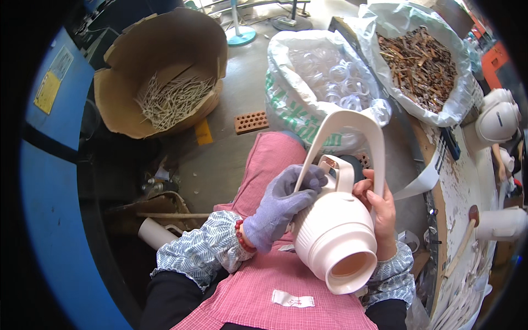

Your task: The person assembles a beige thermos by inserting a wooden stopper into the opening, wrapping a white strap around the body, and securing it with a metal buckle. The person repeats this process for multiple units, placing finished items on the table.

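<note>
A pale pink plastic thermos jug body (333, 234) rests tilted over my lap, its wide round opening facing down and toward me. A large arched carrying handle (353, 116) stands up from it, and a smaller loop grip sits on its side. My left hand (283, 203), in a purple-grey glove, is closed around the left leg of the arched handle, against the jug's shoulder. My bare right hand (380, 204) is curled at the right leg of that handle, supporting the jug's right side; part of its palm is hidden behind the jug.
A cardboard drum (118, 107) with thin sticks stands far left, beside a perforated brick (251, 122). Ahead are a sack (289, 102) of clear rings and a bag (371, 25) of brown scraps. A workbench (467, 184) at right bears a mallet (473, 215) and another jug (498, 118).
</note>
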`<state>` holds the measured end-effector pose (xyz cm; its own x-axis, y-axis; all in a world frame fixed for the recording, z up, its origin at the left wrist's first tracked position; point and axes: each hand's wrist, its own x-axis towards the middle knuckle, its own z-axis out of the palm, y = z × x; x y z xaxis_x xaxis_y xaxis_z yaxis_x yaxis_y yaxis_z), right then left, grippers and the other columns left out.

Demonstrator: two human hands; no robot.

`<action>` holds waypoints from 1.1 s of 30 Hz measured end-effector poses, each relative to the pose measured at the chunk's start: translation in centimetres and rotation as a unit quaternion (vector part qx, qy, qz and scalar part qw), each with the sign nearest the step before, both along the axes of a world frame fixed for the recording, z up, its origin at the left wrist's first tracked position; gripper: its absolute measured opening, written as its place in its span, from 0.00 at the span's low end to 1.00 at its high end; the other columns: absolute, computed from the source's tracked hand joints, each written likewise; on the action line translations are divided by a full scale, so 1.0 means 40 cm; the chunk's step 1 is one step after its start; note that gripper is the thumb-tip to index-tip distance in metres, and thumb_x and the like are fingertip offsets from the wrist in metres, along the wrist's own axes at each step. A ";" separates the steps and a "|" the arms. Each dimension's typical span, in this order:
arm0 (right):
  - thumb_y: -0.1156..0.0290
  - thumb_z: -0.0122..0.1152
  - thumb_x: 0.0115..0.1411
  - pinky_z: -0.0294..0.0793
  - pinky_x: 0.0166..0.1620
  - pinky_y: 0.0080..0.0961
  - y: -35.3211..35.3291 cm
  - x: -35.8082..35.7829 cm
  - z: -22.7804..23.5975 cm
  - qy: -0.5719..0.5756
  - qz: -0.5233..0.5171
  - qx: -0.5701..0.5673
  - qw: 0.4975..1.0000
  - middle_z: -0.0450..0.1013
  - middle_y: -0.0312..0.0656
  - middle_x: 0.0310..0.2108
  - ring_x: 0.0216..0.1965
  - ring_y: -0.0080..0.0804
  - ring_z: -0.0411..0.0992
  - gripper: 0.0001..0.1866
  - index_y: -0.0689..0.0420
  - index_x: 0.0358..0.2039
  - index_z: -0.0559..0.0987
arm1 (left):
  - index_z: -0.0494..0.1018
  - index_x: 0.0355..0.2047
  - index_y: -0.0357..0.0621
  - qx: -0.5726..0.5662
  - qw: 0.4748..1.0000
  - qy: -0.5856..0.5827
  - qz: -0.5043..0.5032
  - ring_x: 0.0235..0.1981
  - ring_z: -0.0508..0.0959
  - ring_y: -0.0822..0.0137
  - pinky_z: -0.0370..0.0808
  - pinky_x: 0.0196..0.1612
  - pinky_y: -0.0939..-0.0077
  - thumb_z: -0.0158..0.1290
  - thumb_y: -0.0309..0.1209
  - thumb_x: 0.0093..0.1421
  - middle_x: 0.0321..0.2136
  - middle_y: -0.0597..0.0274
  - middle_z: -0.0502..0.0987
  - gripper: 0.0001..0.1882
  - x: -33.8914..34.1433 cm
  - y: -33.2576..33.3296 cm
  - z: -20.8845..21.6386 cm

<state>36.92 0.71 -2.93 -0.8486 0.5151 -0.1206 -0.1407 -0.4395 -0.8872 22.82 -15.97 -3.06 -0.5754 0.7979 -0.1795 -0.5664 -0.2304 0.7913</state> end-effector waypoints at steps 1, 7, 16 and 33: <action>0.77 0.47 0.59 0.72 0.49 0.27 0.000 0.005 -0.006 -0.001 -0.004 -0.005 1.000 0.71 0.43 0.37 0.40 0.28 0.71 0.21 0.64 0.54 0.67 | 0.70 0.42 0.38 -0.011 1.000 0.006 0.007 0.44 0.73 0.69 0.72 0.51 0.74 0.50 0.23 0.56 0.43 0.59 0.72 0.12 0.009 0.002 0.005; 0.60 0.40 0.71 0.66 0.49 0.24 -0.035 -0.054 -0.030 0.051 -0.052 0.202 0.977 0.71 0.39 0.34 0.39 0.24 0.69 0.19 0.61 0.51 0.69 | 0.72 0.44 0.37 -0.037 0.900 0.408 0.148 0.39 0.76 0.64 0.73 0.44 0.68 0.43 0.36 0.67 0.38 0.55 0.76 0.15 -0.003 0.024 -0.003; 0.59 0.50 0.66 0.62 0.58 0.37 0.147 -0.184 0.048 0.186 -0.098 0.647 0.733 0.61 0.43 0.60 0.57 0.32 0.62 0.29 0.59 0.64 0.61 | 0.71 0.40 0.33 0.147 0.958 0.238 0.057 0.26 0.75 0.67 0.73 0.33 0.70 0.44 0.38 0.68 0.35 0.50 0.78 0.17 -0.178 0.069 0.182; 0.59 0.49 0.67 0.46 0.68 0.42 0.843 0.727 0.118 -0.334 -0.637 0.680 0.141 0.45 0.54 0.68 0.68 0.46 0.48 0.35 0.63 0.67 0.51 | 0.81 0.37 0.50 -0.509 0.657 0.545 -0.111 0.43 0.78 0.54 0.75 0.47 0.64 0.51 0.33 0.55 0.40 0.57 0.80 0.12 -0.448 -0.475 -0.514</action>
<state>65.99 34.45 1.80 0.0050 0.1299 0.9915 0.9781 0.2058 -0.0319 4.91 -34.96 -23.62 -0.6947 0.6691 -0.2639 0.5340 0.7256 0.4340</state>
